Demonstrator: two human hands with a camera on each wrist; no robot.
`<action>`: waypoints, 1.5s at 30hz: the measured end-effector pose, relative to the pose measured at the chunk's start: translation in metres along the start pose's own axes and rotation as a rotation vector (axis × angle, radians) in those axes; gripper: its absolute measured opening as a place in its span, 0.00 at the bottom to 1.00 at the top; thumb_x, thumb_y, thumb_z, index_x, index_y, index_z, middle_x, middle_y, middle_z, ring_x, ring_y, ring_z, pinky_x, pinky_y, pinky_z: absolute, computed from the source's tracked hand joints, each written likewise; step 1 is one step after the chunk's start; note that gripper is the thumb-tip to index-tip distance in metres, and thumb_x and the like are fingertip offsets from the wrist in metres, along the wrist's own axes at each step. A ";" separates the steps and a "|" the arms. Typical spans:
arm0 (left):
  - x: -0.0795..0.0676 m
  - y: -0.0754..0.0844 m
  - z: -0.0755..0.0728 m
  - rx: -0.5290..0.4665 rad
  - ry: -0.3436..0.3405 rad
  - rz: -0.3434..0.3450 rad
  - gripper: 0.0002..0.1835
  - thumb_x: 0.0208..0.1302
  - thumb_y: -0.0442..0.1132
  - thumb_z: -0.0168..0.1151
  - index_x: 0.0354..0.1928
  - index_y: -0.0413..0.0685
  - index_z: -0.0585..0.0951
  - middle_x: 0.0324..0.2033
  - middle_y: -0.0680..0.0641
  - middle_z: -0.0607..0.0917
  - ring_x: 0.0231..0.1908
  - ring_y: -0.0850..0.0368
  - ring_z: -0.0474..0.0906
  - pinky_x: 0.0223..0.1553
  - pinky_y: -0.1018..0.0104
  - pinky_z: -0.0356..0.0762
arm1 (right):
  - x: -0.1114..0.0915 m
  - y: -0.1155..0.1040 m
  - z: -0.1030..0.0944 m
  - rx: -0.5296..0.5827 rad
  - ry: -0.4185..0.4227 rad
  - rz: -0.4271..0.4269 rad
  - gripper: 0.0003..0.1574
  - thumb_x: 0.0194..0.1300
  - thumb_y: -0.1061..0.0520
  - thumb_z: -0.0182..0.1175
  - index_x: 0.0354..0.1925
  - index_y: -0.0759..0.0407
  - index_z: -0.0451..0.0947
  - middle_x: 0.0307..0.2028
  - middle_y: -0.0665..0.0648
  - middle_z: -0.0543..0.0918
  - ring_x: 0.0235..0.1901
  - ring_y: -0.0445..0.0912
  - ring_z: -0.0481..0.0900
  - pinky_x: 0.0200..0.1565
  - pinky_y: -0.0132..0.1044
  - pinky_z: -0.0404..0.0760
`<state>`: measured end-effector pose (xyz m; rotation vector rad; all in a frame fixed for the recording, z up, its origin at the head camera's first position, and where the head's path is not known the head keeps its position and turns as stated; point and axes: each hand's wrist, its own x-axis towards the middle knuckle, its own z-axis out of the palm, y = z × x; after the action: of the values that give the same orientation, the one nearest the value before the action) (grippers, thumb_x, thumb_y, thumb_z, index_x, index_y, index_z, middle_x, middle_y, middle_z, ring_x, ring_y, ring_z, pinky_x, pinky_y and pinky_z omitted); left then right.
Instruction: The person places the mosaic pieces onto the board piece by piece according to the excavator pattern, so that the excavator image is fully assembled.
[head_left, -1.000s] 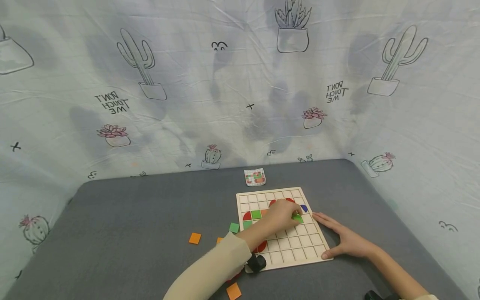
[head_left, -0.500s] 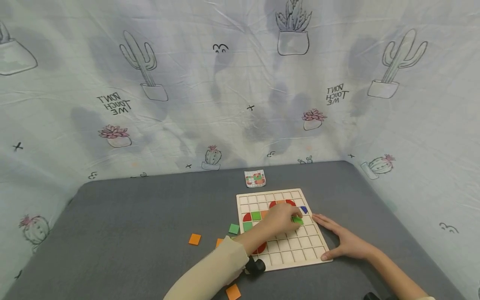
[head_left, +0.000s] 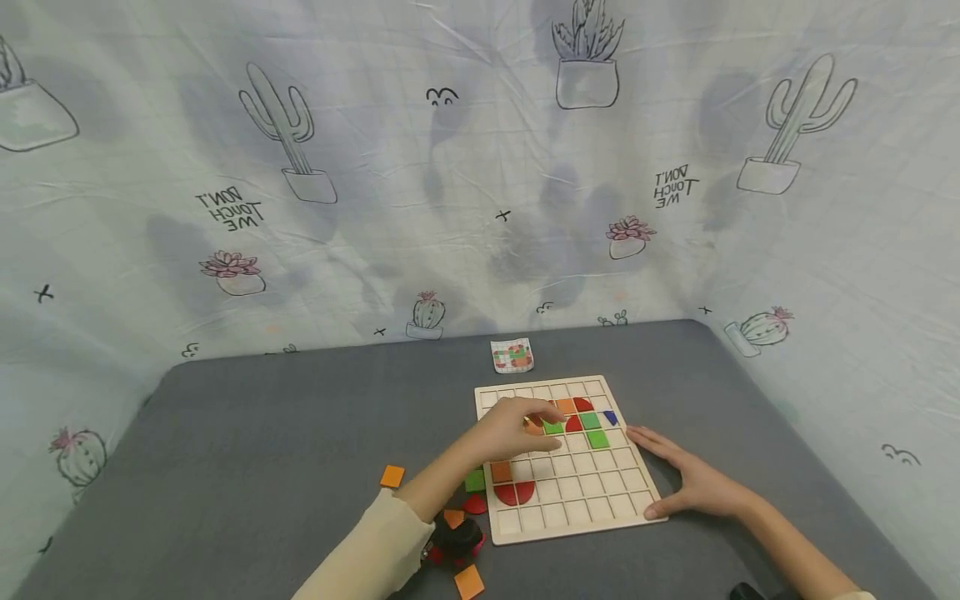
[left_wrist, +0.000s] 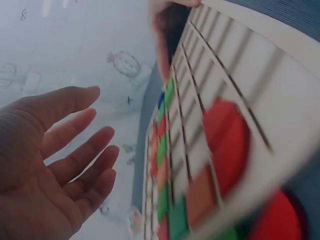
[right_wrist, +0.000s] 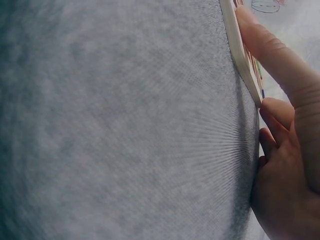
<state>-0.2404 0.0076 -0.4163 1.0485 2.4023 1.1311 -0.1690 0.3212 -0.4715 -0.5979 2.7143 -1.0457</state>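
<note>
My left hand [head_left: 517,429] is over the left part of a wooden grid board [head_left: 592,487]. Its fingers are apart with nothing between them, as the left wrist view also shows [left_wrist: 65,160]. A bright green square tile [head_left: 597,439] lies in a cell right of that hand, below a darker green tile [head_left: 590,421] and near a blue piece [head_left: 611,417]. My right hand [head_left: 693,483] rests along the board's right edge, thumb on the near corner and fingers stretched to the side. Red curved pieces [head_left: 514,493] and a brown-orange square [head_left: 501,472] sit in the board's left cells.
A small printed card [head_left: 512,356] with a coloured pattern lies behind the board. Loose orange squares [head_left: 469,582], a green square [head_left: 475,481] and red pieces [head_left: 475,505] lie left of the board on the grey table [head_left: 285,467]. Patterned cloth [head_left: 480,167] hangs behind.
My left hand has let go of the bright green tile, which stays on the board, and moved left. The right hand has stayed at the board's edge.
</note>
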 end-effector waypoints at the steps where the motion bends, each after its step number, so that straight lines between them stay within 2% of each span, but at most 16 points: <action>1: -0.005 -0.004 -0.003 -0.014 0.004 -0.004 0.19 0.57 0.45 0.65 0.50 0.49 0.80 0.46 0.49 0.82 0.45 0.54 0.77 0.44 0.67 0.73 | 0.000 0.000 0.000 0.004 -0.003 0.001 0.63 0.40 0.44 0.74 0.70 0.54 0.53 0.68 0.62 0.55 0.59 0.16 0.40 0.55 0.50 0.63; 9: -0.045 -0.031 -0.023 -0.149 0.046 -0.053 0.19 0.57 0.42 0.65 0.49 0.43 0.80 0.45 0.45 0.82 0.43 0.50 0.77 0.43 0.62 0.74 | 0.001 -0.002 -0.001 0.021 -0.012 0.015 0.64 0.40 0.45 0.74 0.70 0.54 0.53 0.69 0.63 0.54 0.58 0.16 0.39 0.55 0.57 0.62; 12: -0.056 -0.039 -0.029 -0.150 0.081 -0.057 0.18 0.56 0.40 0.65 0.49 0.42 0.80 0.44 0.44 0.82 0.43 0.49 0.77 0.43 0.61 0.75 | 0.002 -0.002 -0.002 0.041 -0.016 0.020 0.64 0.40 0.45 0.74 0.70 0.53 0.52 0.69 0.64 0.53 0.58 0.16 0.39 0.54 0.63 0.60; 15: -0.063 -0.045 -0.032 -0.125 0.112 -0.063 0.17 0.56 0.37 0.66 0.48 0.42 0.80 0.43 0.45 0.83 0.42 0.50 0.77 0.43 0.61 0.75 | 0.001 -0.002 -0.002 0.048 -0.019 0.023 0.64 0.40 0.45 0.74 0.70 0.54 0.52 0.69 0.64 0.53 0.58 0.16 0.39 0.53 0.65 0.59; 24: -0.073 -0.061 -0.024 0.013 0.124 -0.112 0.19 0.52 0.34 0.67 0.48 0.48 0.80 0.44 0.48 0.82 0.44 0.51 0.77 0.44 0.59 0.75 | 0.001 -0.001 -0.001 0.057 -0.016 0.011 0.64 0.40 0.47 0.75 0.70 0.55 0.52 0.68 0.66 0.53 0.57 0.15 0.38 0.53 0.67 0.57; 36: -0.076 -0.066 -0.016 0.057 0.148 -0.093 0.17 0.52 0.33 0.67 0.47 0.47 0.81 0.41 0.51 0.83 0.43 0.56 0.78 0.44 0.61 0.75 | 0.000 0.000 0.000 0.046 -0.008 -0.008 0.64 0.39 0.46 0.75 0.70 0.56 0.52 0.68 0.66 0.54 0.58 0.15 0.39 0.53 0.67 0.57; 40: -0.082 -0.069 -0.018 0.088 0.174 -0.076 0.17 0.51 0.33 0.67 0.45 0.47 0.81 0.40 0.51 0.83 0.41 0.56 0.78 0.43 0.63 0.76 | 0.001 -0.001 -0.001 0.034 -0.007 -0.006 0.64 0.39 0.46 0.75 0.70 0.55 0.53 0.68 0.66 0.54 0.59 0.17 0.40 0.54 0.65 0.58; 45: -0.092 -0.073 -0.023 0.107 0.205 -0.102 0.17 0.50 0.34 0.68 0.45 0.48 0.81 0.39 0.52 0.83 0.39 0.57 0.77 0.40 0.64 0.76 | 0.000 -0.003 -0.002 0.035 -0.015 -0.026 0.63 0.40 0.48 0.75 0.70 0.55 0.53 0.68 0.66 0.54 0.60 0.19 0.41 0.53 0.64 0.60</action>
<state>-0.2252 -0.1023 -0.4609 0.8664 2.6689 1.1360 -0.1692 0.3203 -0.4682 -0.6339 2.6769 -1.0882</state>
